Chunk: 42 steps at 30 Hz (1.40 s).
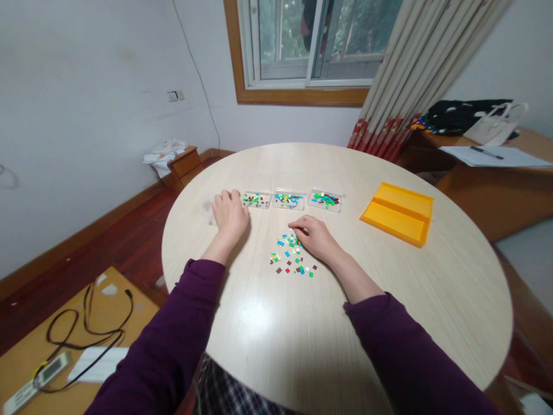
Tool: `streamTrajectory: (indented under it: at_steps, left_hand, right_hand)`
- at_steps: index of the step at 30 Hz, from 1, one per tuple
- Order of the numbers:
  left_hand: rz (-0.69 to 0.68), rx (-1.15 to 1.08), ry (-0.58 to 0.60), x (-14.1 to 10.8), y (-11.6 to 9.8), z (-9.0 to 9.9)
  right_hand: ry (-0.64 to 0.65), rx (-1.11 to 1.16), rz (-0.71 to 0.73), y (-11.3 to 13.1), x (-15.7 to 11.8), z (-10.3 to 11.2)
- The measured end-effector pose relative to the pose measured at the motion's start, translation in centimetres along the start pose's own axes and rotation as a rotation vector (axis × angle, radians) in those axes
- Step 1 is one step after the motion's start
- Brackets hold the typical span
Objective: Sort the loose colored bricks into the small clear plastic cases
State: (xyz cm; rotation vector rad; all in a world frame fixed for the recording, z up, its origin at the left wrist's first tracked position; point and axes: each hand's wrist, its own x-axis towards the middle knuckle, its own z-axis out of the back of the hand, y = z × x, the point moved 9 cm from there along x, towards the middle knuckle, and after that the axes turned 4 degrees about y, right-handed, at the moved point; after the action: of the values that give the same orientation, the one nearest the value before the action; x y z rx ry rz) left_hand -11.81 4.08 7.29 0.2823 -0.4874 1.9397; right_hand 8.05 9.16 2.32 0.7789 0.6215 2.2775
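My left hand (230, 212) is at the left of a row of clear plastic boxes, its fingers curled down over a transparent box (210, 218); the fingertips are hidden. To its right, three clear boxes, the left box (257, 200), the middle box (289, 199) and the right box (325, 200), hold small coloured pieces. My right hand (318, 237) rests just above the table, thumb and forefinger pinched together; anything between them is too small to name. Under and beside it lies a scatter of small flat pieces (287, 253) in green, blue, brown, white, yellow and red.
An orange-yellow two-part tray (395, 229) lies on the right of the round table (268, 357). At lower left, a side table (26, 340) bears a power strip (38, 383) and a black cable (82, 346). A desk (475, 202) with papers and a bag stands at right.
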Motion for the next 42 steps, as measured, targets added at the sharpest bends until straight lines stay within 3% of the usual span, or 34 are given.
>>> streamTrajectory:
  at_steps: [5, 10, 21, 25, 31, 37, 42]
  left_hand:
    - [0.140, 0.112, 0.053, -0.2, 3.9, -0.5]
    - [0.108, 0.154, 0.147, 0.0, 4.3, -2.2]
    - [-0.121, -0.099, 0.182, -0.3, -0.4, -0.9]
    - [-0.377, -0.199, 0.151, -1.5, -3.8, -1.0]
    - [-0.718, -0.186, 0.214, -4.5, -8.2, -2.4]
    - [-0.843, -0.177, 0.212, -6.2, -10.1, -1.7]
    - [-0.881, -0.185, 0.202, -6.7, -10.6, -1.6]
  right_hand:
    - [-0.003, 0.017, 0.018, 0.1, 0.0, 0.1]
    - [0.000, -0.015, -0.012, 0.0, 0.1, 0.1]
    - [-0.029, -0.058, -0.018, -0.3, 0.2, 0.3]
    - [-0.148, 0.009, -0.070, -0.2, 0.1, 1.6]
    - [-0.344, 0.182, -0.090, 0.8, -0.3, 3.2]
    - [-0.351, 0.162, -0.022, 2.3, -0.3, 2.9]
    - [-0.336, 0.126, -0.009, 2.1, -0.3, 2.7]
